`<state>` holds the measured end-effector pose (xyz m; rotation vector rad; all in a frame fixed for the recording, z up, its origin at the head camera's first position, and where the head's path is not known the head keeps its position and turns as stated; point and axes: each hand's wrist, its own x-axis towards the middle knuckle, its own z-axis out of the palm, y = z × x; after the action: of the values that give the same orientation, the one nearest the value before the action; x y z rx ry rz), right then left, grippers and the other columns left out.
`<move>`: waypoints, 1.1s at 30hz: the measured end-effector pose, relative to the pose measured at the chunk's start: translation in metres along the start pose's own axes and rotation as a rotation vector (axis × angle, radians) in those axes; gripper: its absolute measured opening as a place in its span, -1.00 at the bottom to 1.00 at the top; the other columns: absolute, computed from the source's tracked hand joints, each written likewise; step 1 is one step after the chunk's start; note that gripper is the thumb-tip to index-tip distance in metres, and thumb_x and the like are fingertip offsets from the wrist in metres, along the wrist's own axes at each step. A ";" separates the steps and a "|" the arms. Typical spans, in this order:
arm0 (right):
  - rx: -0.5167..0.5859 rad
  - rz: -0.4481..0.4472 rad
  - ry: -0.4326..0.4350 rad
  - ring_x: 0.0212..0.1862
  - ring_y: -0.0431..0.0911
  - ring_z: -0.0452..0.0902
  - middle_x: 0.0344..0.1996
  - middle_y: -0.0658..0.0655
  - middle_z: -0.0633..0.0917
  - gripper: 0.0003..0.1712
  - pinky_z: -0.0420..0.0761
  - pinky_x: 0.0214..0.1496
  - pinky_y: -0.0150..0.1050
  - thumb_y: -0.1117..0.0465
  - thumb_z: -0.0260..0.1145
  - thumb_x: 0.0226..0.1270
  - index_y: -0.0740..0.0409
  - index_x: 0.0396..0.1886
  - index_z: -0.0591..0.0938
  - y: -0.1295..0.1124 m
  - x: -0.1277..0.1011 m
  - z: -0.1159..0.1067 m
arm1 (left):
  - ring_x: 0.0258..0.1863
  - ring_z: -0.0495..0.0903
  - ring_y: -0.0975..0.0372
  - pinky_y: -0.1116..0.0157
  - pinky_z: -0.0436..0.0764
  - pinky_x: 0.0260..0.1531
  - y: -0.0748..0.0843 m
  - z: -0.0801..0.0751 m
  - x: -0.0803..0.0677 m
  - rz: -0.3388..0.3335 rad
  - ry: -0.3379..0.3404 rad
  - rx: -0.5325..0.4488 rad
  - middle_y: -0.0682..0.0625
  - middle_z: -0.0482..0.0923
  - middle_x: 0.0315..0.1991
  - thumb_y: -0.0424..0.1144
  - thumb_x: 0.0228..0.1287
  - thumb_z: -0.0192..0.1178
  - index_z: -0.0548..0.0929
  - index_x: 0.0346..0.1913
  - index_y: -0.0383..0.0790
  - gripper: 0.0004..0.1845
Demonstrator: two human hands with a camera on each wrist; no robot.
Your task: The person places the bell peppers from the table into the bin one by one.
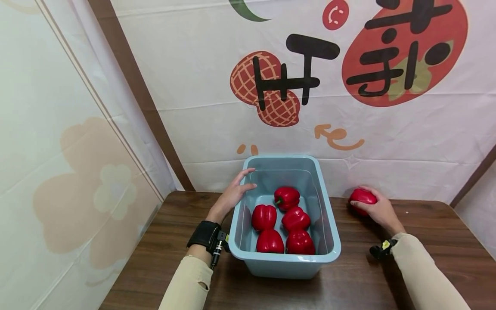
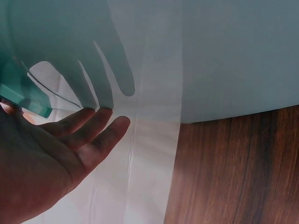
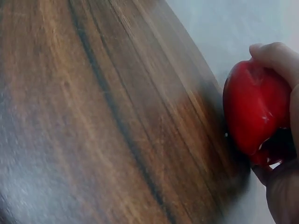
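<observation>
My right hand holds a glossy red bell pepper at the back of the table, to the right of the bin. In the right wrist view, thumb and fingers curve round the pepper, close to the tabletop. My left hand rests at the left rim of a light blue plastic bin. Thumb and index finger reach over the rim; in the left wrist view, the other fingers extend to the bin's outer wall. Several red bell peppers lie on the bin's floor, one showing a green stem.
The bin stands on a brown wood-grain table, near its back edge. Behind the table hangs a white printed cloth; another pale cloth panel with a flower print is on the left.
</observation>
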<state>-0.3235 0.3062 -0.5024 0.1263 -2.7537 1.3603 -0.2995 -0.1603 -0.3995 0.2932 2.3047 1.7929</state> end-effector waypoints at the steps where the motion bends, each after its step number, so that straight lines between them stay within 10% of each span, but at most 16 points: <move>1: 0.005 0.004 0.005 0.23 0.41 0.26 0.32 0.46 0.33 -0.09 0.58 0.02 0.20 -0.14 0.37 0.27 0.11 0.49 0.25 0.000 0.000 -0.001 | 0.28 0.35 -0.24 -0.12 0.57 0.04 0.000 0.000 0.000 0.001 0.000 -0.001 -0.18 0.03 0.52 -0.13 0.46 0.02 0.18 0.50 0.14 -0.41; 33: 0.059 0.008 -0.033 0.29 0.41 0.19 0.36 0.43 0.29 0.01 0.62 -0.01 0.14 -0.18 0.43 0.20 0.06 0.52 0.20 -0.024 -0.007 -0.012 | 0.30 0.31 -0.27 -0.10 0.58 0.04 -0.001 0.000 -0.001 0.004 0.005 -0.009 -0.19 0.02 0.52 -0.15 0.47 0.00 0.19 0.50 0.11 -0.42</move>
<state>-0.3137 0.3013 -0.4764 0.1415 -2.7448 1.4547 -0.2983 -0.1606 -0.4003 0.2916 2.3009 1.8072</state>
